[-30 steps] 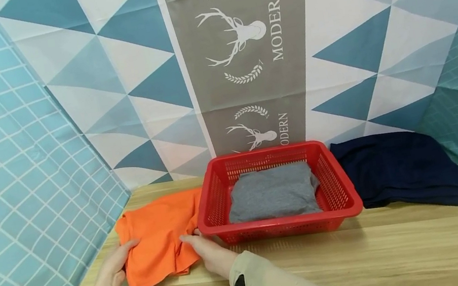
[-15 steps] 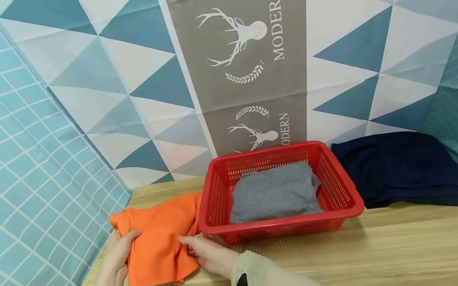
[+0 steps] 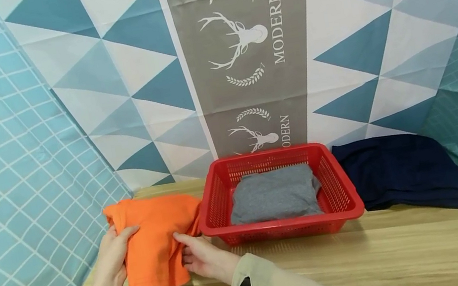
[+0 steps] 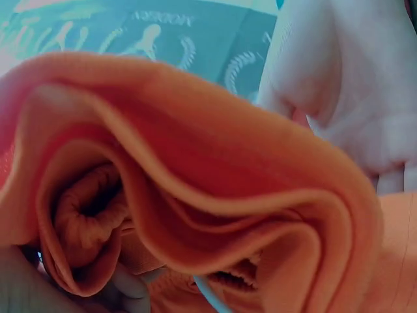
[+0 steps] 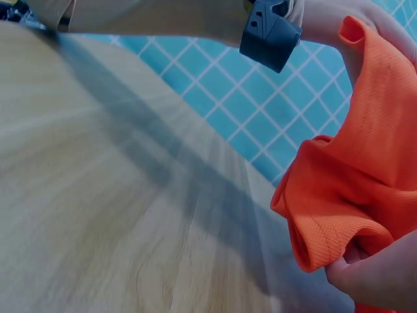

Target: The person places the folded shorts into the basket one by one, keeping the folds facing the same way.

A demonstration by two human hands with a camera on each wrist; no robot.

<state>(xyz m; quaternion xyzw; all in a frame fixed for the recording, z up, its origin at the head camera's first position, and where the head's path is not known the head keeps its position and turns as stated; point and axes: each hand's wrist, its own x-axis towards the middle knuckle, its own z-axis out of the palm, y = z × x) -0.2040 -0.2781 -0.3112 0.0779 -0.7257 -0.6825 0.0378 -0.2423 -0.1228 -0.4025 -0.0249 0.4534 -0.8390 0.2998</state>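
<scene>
Both grip orange cloth — left hand | right hand — forearms converging

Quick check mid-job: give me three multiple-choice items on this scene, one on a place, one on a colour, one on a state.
1. Where is the grey garment? A in the red basket B on the navy cloth C under the left hand
2. What colour is the held garment? A grey B orange C navy
3. How is it held? A lying untouched B by the right hand only C by both hands

Key: 1 A, it lies inside the basket walls. 2 B, orange in all views. 3 C, each hand has a grip on one side.
</scene>
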